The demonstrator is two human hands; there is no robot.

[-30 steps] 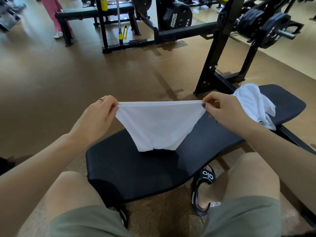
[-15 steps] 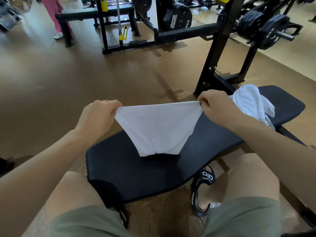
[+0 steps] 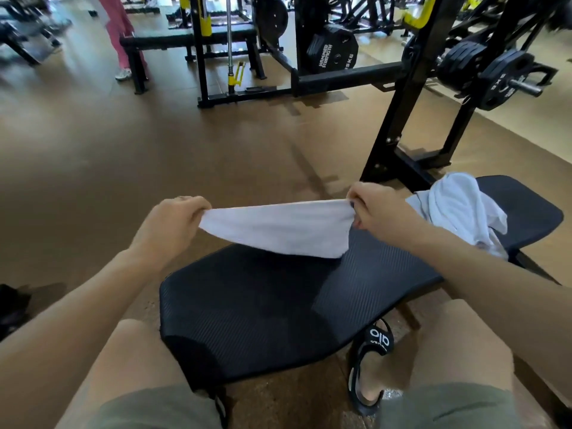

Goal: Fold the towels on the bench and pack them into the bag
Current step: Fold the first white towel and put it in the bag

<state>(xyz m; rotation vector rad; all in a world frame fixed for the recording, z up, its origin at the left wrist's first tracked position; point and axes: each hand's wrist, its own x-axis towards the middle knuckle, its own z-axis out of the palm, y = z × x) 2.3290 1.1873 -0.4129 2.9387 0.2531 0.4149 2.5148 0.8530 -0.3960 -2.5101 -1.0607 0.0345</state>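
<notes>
White towel (image 3: 280, 230) lifted flatter, prob. doubled, L hand (image 3: 173, 218) & R hand (image 3: 376, 212) pinching corners.

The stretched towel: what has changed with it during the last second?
The stretched towel swung up from hanging and now lies nearly flat above the bench. The left hand and right hand still grip its corners. The crumpled towel stayed put.

You are looking at a white towel (image 3: 278, 229) whose two gripped ends are disappearing inside your left hand (image 3: 173, 221) and right hand (image 3: 379, 212) — the fingertips are curling out of sight. Your right forearm is covering the near part of the crumpled towel (image 3: 458, 205) on the bench (image 3: 247, 305). The frame's left edge is cutting a dark object (image 3: 10, 308) — too little is showing to identify it.
</notes>
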